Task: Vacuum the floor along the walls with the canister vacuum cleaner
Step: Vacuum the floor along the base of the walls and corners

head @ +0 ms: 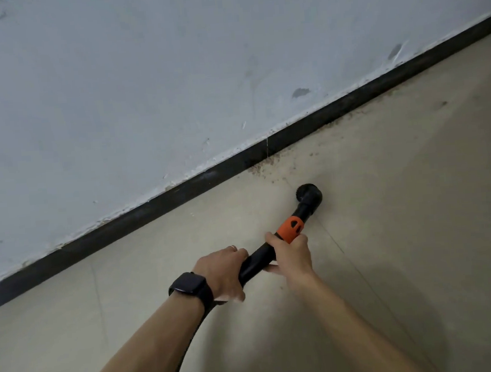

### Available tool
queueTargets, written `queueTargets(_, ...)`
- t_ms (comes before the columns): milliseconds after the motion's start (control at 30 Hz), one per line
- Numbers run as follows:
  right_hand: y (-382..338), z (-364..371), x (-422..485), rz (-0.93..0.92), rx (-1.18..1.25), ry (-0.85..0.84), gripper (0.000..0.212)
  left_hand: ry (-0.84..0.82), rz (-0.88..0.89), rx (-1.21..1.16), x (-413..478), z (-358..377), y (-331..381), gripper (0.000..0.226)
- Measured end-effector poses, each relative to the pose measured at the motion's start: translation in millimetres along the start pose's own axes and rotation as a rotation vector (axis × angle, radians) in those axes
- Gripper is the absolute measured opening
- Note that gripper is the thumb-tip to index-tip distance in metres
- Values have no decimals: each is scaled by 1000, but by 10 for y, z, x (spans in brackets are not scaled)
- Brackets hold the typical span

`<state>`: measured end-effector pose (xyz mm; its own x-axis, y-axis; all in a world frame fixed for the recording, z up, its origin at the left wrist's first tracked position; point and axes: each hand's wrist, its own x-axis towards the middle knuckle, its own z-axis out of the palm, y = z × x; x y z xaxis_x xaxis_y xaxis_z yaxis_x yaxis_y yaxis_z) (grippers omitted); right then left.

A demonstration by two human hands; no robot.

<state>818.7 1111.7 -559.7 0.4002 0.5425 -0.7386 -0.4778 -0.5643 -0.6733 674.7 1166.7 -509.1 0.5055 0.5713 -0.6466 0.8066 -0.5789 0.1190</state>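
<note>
- Pale grey-white wall [141, 76], scuffed and chipped, fills the upper left of the frame; a black baseboard [180, 194] runs diagonally from the lower left edge to the upper right.
- Beige floor [399, 173] with thin tile joints covers the lower right.
- Reddish-brown crumbs of debris [263, 166] lie on the floor against the baseboard near the centre, thinning out toward the upper right.
- A black vacuum wand [255, 265] with an orange collar [290, 229] points up and right from the frame's centre.
- Its round black nozzle [309, 192] is at the floor just below the debris, near the baseboard but apart from it.
- The left hand [224, 271], with a ring [233, 248] and a black watch [190, 287] at the wrist, grips the wand's lower part.
- The right hand [292, 257] wraps the wand just below the orange collar, touching it.
</note>
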Motion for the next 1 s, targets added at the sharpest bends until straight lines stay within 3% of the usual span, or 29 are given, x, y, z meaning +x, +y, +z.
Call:
queueTargets(267,130,65,12,35,46,-10,57,-123,34,131,185,-10,-67,54)
queueTargets(767,-33,846,218,63,-76,-96,59,-28,-152,-254,105,170,-829,52)
queueTargets(1000,-62,1011,294,83,-76,-175,50,46,-181,-287,71,276,-984,53)
